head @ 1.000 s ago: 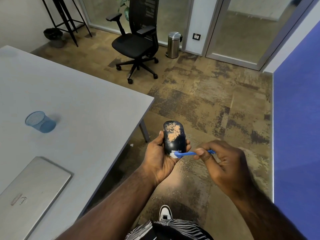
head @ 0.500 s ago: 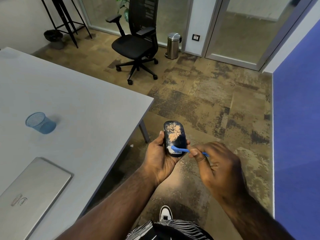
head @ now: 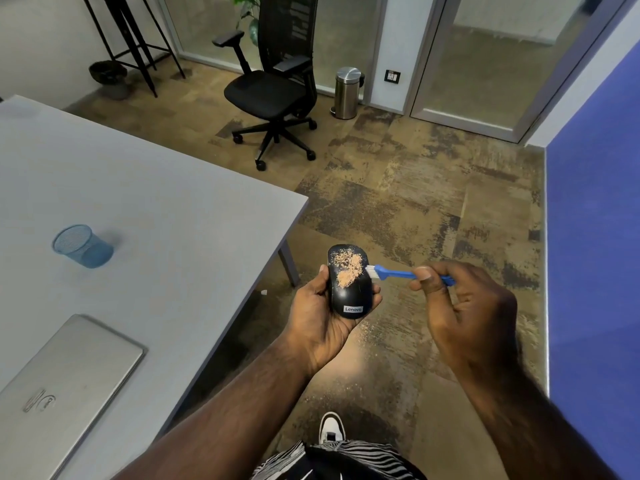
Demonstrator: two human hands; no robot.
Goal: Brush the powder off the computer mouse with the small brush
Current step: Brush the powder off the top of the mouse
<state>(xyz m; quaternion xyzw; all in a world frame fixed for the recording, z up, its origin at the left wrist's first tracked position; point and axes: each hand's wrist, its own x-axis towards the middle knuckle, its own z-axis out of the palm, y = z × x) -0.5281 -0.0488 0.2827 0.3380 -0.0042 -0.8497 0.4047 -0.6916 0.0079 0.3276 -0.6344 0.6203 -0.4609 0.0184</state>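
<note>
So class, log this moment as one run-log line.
left hand: holds mouse | right hand: holds brush | bristles at mouse's right edge | powder: on mouse

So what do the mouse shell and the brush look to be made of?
Mouse: black shell, apparently smooth glossy plastic, with faint sheen and tan powder sitting loose on top. Brush: solid blue handle, likely moulded plastic; white bristles look synthetic, though too small to be sure.
</note>
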